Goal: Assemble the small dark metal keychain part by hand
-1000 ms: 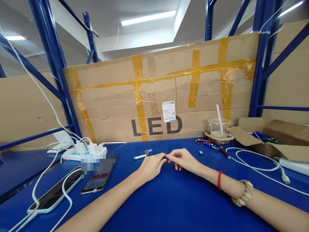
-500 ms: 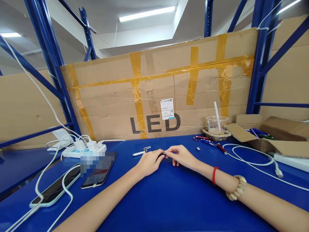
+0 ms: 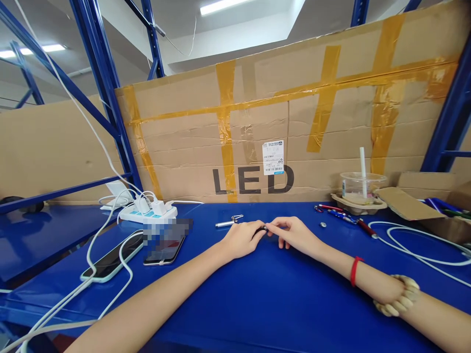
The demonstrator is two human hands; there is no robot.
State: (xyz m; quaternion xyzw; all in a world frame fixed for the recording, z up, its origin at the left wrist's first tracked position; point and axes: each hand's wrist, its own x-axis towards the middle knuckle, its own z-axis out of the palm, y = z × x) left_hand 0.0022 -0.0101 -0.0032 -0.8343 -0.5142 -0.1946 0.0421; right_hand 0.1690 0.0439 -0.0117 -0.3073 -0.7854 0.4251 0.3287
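Note:
My left hand (image 3: 243,239) is closed over a small dark object (image 3: 261,228) with a shiny end, most of it hidden by the fingers. My right hand (image 3: 294,232) pinches at the right end of that object with thumb and forefinger, its other fingers curled below. Both hands meet just above the blue table (image 3: 279,299). Behind my left hand lies a slim silver tube (image 3: 223,224) with a small metal clip (image 3: 237,217) at its end. To the right of my right hand is a tiny round silver piece (image 3: 323,225).
On the left are two phones (image 3: 117,257) (image 3: 165,252), white cables and a power strip (image 3: 162,214). At right are red and blue pen-like tubes (image 3: 340,214), a plastic cup (image 3: 362,186) in a carton tray, a white cable (image 3: 408,245) and an open cardboard box (image 3: 412,203).
The camera view has turned, so the scene sits further right and slightly higher. Both hands keep the same hold on the small dark object, with little visible movement.

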